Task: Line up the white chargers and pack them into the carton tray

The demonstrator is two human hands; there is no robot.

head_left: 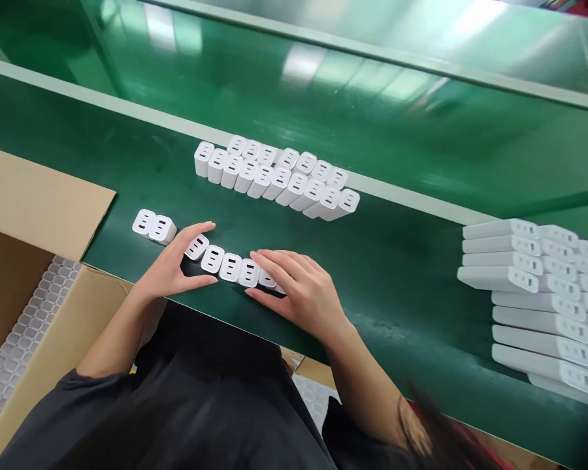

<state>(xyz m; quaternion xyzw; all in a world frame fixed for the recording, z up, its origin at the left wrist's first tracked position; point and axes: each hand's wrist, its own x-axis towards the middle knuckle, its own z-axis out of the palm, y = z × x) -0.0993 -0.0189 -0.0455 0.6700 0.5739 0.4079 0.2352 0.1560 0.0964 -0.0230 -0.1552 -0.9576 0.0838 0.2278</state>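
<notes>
A short row of white USB chargers (230, 267) stands on the green table near its front edge, port faces up. My left hand (169, 264) is at the row's left end, thumb and forefinger spread wide around the end charger (196, 247). My right hand (304, 287) curves over the right end, with fingers on the far side and thumb on the near side. It partly hides the chargers there. Two more chargers (153, 225) stand side by side just left of my left hand.
Further back stands a double row of chargers (274, 179) by a pale ledge (396, 192). Stacked white chargers (539, 313) lie on their sides at the right. An open cardboard box (44, 202) at the left holds several charger-sized pieces in rows.
</notes>
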